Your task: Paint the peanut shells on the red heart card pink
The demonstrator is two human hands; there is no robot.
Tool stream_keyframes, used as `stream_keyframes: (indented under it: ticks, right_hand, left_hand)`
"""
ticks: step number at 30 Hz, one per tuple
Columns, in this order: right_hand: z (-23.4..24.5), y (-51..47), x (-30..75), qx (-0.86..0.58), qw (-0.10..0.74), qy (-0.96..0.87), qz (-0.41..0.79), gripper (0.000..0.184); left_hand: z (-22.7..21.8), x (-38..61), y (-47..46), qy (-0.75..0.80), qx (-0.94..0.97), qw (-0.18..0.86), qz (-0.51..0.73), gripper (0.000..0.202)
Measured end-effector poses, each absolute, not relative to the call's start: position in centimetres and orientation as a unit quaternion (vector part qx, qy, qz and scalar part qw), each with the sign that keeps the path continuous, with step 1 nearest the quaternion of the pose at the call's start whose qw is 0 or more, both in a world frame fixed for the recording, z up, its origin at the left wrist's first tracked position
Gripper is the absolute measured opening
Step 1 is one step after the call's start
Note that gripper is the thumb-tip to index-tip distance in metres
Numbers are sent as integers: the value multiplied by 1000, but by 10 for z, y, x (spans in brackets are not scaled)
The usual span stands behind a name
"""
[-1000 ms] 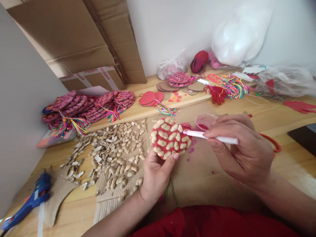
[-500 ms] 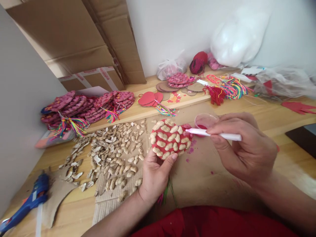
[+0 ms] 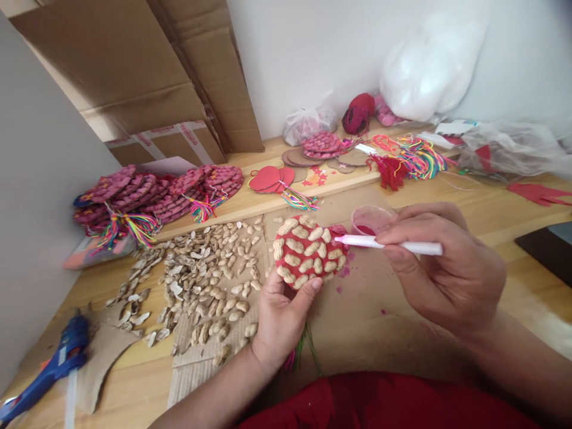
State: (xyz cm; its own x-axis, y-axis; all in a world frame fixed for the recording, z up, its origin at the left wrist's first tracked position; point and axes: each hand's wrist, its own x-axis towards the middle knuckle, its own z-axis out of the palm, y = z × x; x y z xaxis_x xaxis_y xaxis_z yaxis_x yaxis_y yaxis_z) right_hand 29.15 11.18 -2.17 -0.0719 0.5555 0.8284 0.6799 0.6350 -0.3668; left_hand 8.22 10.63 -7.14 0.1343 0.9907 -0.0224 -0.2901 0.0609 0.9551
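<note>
My left hand (image 3: 282, 316) grips the lower edge of a red disc (image 3: 304, 250), thumb on its front. Rows of tan peanut shells (image 3: 295, 245) are stuck to the disc, and it is tilted up toward me. A white paintbrush (image 3: 366, 241) is pinched in my right hand (image 3: 447, 268). Its pink tip is at the disc's upper right edge, where pink colour shows; whether it touches cannot be told. Just behind the brush stands a small clear cup (image 3: 372, 215) with pink paint inside, partly hidden by my fingers. Green strands (image 3: 308, 342) hang below the disc.
Loose peanut shells (image 3: 218, 280) are spread over cardboard on the left. A blue glue gun (image 3: 67, 351) lies at the far left. Pink finished discs with tassels (image 3: 152, 190) are stacked behind. Red heart pieces (image 3: 270, 177), yarn (image 3: 360, 113) and bags line the back.
The brush and my right hand have shifted very slightly to the right. My left hand and the disc are almost still.
</note>
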Motion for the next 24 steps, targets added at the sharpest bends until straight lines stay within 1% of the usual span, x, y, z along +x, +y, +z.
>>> stream_keyframes:
  ticks: [3, 6, 9, 12, 15, 18, 20, 24]
  right_hand:
    - [-22, 111, 291, -428, 512, -743, -47, 15]
    - [-22, 111, 291, -431, 516, -737, -62, 17]
    - [-21, 110, 292, -427, 531, -730, -53, 18]
    - [-21, 110, 292, -426, 518, -741, -35, 17]
    - [-22, 111, 292, -427, 512, -744, -43, 16]
    - [-22, 111, 292, -432, 526, -731, -54, 16]
    - [-21, 111, 293, -433, 532, -727, -39, 16]
    - [-21, 110, 292, -428, 509, -746, -31, 15]
  left_hand:
    - [-74, 81, 107, 402, 449, 599, 528, 38]
    - [-76, 80, 107, 412, 455, 585, 530, 39]
    - [-77, 79, 108, 402, 440, 606, 527, 46]
    - [-78, 79, 109, 395, 436, 616, 523, 52]
    - [-78, 79, 109, 394, 440, 614, 524, 49]
    - [-79, 79, 109, 389, 439, 615, 528, 49]
    - [-79, 79, 109, 388, 440, 620, 521, 48]
    - [-78, 79, 110, 397, 453, 612, 513, 44]
